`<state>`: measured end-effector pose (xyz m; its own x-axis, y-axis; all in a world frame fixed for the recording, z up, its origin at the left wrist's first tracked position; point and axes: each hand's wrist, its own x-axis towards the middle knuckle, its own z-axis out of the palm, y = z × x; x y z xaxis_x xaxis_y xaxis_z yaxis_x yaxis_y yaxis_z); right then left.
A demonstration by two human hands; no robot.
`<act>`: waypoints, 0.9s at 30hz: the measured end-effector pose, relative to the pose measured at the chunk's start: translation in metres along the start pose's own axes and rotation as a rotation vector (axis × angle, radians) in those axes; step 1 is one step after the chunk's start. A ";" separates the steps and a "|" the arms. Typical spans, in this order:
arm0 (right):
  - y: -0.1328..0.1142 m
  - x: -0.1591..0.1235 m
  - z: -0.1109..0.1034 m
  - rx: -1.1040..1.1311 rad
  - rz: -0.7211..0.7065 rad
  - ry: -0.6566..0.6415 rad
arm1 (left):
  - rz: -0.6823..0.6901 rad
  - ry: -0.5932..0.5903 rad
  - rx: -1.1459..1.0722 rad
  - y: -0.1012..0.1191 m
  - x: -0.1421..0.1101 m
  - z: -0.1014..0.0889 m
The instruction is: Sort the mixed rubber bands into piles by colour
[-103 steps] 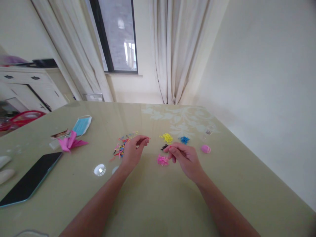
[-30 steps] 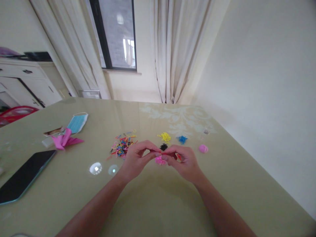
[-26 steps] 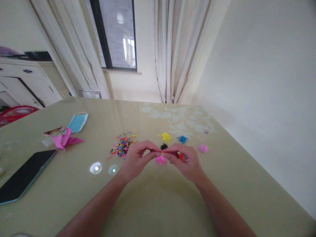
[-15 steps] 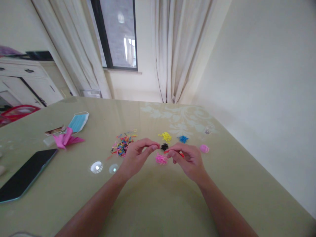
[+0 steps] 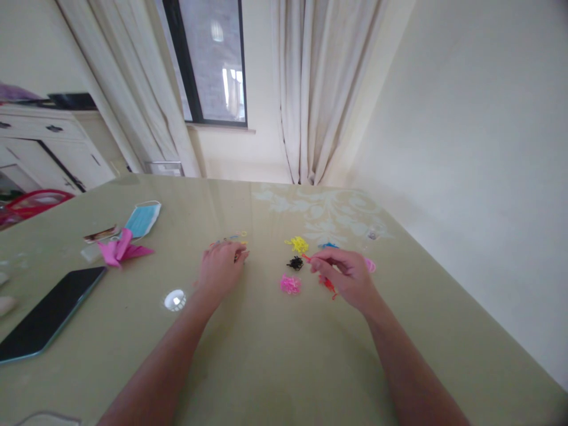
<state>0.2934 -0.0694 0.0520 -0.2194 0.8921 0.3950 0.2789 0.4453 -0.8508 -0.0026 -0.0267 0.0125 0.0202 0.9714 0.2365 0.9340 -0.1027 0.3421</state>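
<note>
My left hand point(image 5: 222, 270) is lowered onto the mixed heap of small coloured rubber bands point(image 5: 242, 234), covering most of it; its fingertips are hidden there, so their grip does not show. Pinched between the thumb and fingers of my right hand point(image 5: 345, 275) is a red rubber band point(image 5: 306, 258). That hand hovers just above a red pile of bands point(image 5: 327, 284). Around it lie single-colour piles: yellow bands point(image 5: 298, 244), black bands point(image 5: 295, 263), pink bands point(image 5: 290, 284) and blue bands point(image 5: 329, 245), the last partly behind my right hand.
A pink round object point(image 5: 371, 265) lies partly hidden beyond my right hand. On the left are a dark tablet-like device point(image 5: 53, 310), a folded pink paper shape point(image 5: 122, 251) and a blue face mask point(image 5: 142, 220). A wall borders the glossy table point(image 5: 284, 355) on the right.
My left hand has moved left from beside the black pile onto the mixed heap. My right hand has shifted slightly right and up, still pinching a red band, uncovering more of the red pile.
</note>
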 end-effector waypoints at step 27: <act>0.057 0.008 -0.057 -0.632 0.216 -0.159 | -0.137 -0.019 -0.419 -0.020 0.014 -0.004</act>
<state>0.3608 -0.0328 0.0266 -0.2191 0.9652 0.1425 0.8131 0.2614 -0.5201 -0.0226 -0.0117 0.0129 -0.0837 0.9854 0.1483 0.7031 -0.0470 0.7096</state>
